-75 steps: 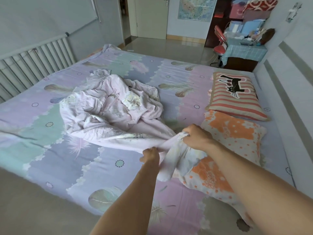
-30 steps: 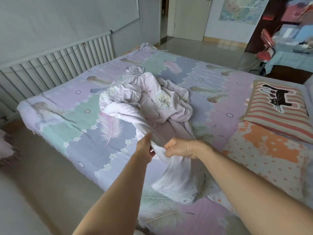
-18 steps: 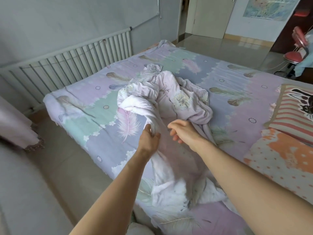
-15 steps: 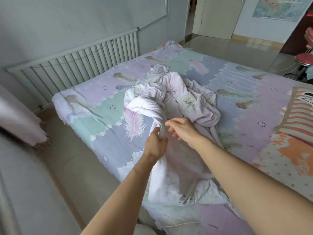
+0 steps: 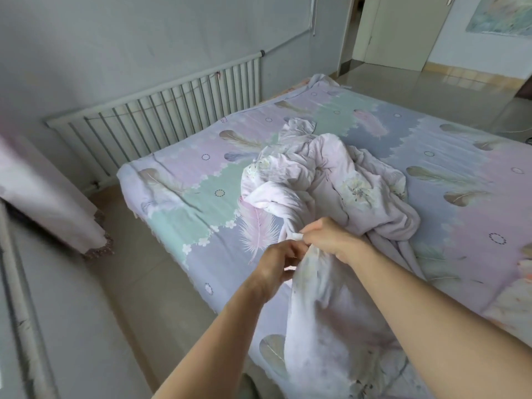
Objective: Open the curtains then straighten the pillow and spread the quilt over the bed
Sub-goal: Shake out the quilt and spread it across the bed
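Meanwhile both hands (image 5: 305,249) grip quilt (image 5: 331,180); no writing legible.

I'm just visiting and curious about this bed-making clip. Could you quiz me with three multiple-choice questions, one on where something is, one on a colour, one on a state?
1. Where is the radiator?
A. On the wall beyond the bed's far side
B. Under the bed
C. Beside the door

2. What colour is the quilt?
A. Dark green
B. Pale pink-white
C. Bright red

3. What state is the quilt in?
A. Spread flat
B. Folded in a neat square
C. Bunched in a heap, one edge held up

Answers: 1 A, it runs along the wall past the bed sheet. 2 B, the fabric is pale pinkish white. 3 C, the left hand and right hand grip its edge while the rest lies crumpled.
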Motion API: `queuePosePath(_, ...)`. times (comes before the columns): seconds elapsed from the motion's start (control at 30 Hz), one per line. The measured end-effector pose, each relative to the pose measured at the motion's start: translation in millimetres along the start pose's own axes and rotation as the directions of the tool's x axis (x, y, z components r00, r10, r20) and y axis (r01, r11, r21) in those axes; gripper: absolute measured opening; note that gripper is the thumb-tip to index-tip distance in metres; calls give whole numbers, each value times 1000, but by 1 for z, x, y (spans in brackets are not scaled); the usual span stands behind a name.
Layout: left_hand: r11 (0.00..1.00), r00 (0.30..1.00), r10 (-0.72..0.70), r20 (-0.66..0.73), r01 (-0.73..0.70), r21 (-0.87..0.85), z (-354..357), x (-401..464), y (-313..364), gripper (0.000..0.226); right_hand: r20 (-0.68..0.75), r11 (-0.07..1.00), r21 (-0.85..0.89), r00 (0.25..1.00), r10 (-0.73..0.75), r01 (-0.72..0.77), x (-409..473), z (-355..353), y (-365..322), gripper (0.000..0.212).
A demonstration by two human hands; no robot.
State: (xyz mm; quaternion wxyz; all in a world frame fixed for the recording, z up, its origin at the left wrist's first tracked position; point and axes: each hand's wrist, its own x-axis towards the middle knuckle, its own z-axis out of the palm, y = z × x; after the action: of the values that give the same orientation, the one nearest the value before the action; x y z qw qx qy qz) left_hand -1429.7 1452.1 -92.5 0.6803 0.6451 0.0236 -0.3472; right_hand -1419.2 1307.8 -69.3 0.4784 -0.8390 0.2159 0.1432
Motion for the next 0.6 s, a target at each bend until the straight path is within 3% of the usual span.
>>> queuePosePath(0.07,986,989,-57,-139,33,-163,-20,23,13,23,25,994,109,1000,15,-18,4,5,-8,13)
queuePosePath(0.13,976,971,-127,-201,87,-197,-35,44,21,18,50,977,209,998,32,-42,7,12,-12,16)
queuePosePath(0.23,971,965,-232,-124,223,-80,-49,71,33,32,192,940,336,981,-18,-49,14,18,-13,42)
queuePosePath(0.3,964,959,-267,-99,266,-23,-55,83,40,31,325,940,337,943,-64,-52,17,21,-12,41)
queuePosePath(0.37,964,946,-258,-194,265,11,-61,92,50,19,418,940,334,905,-83,-68,18,25,-19,31)
queuePosePath(0.53,998,938,-56,-343,57,-7,-83,100,72,34,444,942,324,893,-72,-85,38,32,-36,37)
queuePosePath(0.6,998,939,68,-338,-68,11,-92,98,86,21,416,934,347,906,-74,-84,47,32,-51,29)
